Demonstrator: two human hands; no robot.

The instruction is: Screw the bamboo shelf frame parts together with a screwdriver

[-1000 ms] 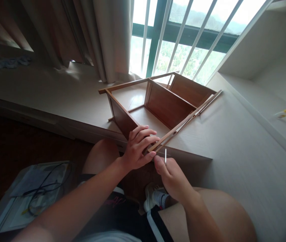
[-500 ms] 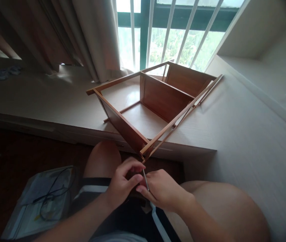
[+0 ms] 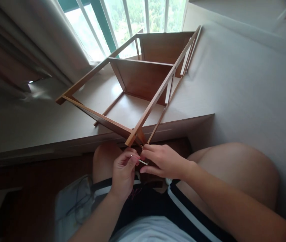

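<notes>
A wooden shelf rack [image 3: 143, 79] with slatless brown panels lies on its side on the pale ledge, one end jutting over the edge toward me. My left hand [image 3: 124, 171] pinches a thin metal hex key [image 3: 143, 162] between thumb and fingers, its bent end pointing right. Close by, my right hand [image 3: 164, 161] has its fingers curled just below the rack's near corner. A small bit of something shows at those fingertips, too small to name. Whether the right fingers touch the rack's leg, I cannot tell.
The pale ledge [image 3: 29, 124] runs along the barred window [image 3: 130, 20]. Curtains [image 3: 37, 37] hang at the left. On the dark floor lies a clear plastic package [image 3: 69, 205] with a black cable. My bare knees flank the hands.
The view has turned, so the rack appears further left. The hex key has swung from steep to nearly level and now sits in my left hand; my right hand has risen toward the rack's corner.
</notes>
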